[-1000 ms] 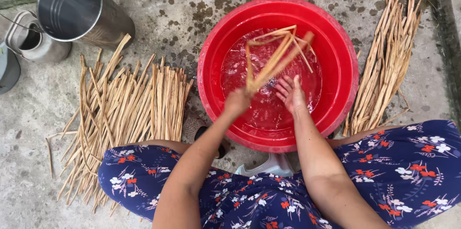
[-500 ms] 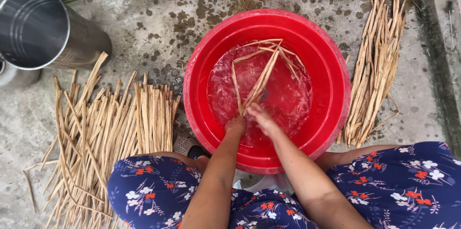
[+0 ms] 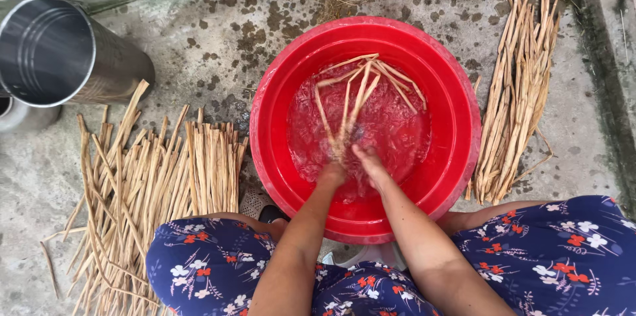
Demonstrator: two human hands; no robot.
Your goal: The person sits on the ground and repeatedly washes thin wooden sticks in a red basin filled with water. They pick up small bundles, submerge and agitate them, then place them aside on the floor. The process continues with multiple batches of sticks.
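A red plastic basin [image 3: 457,101] holds water and stands on the concrete floor between my knees. My left hand [image 3: 330,171] and my right hand [image 3: 368,160] are both in the water, closed together around the near ends of a small bundle of pale fibre strips [image 3: 358,94]. The strips fan out away from me across the water. My fingertips are blurred under the rippling surface.
A pile of dry straw-coloured strips [image 3: 152,183] lies left of the basin; another bundle [image 3: 520,91] lies to its right. A large steel can [image 3: 59,54] lies tipped at the upper left, beside a smaller metal pot [image 3: 20,117]. A raised concrete edge [image 3: 613,38] runs along the right.
The bundle was held up above the basin a second ago; now both hands have lowered it into the water and closed on its near ends. The camera view has shifted.
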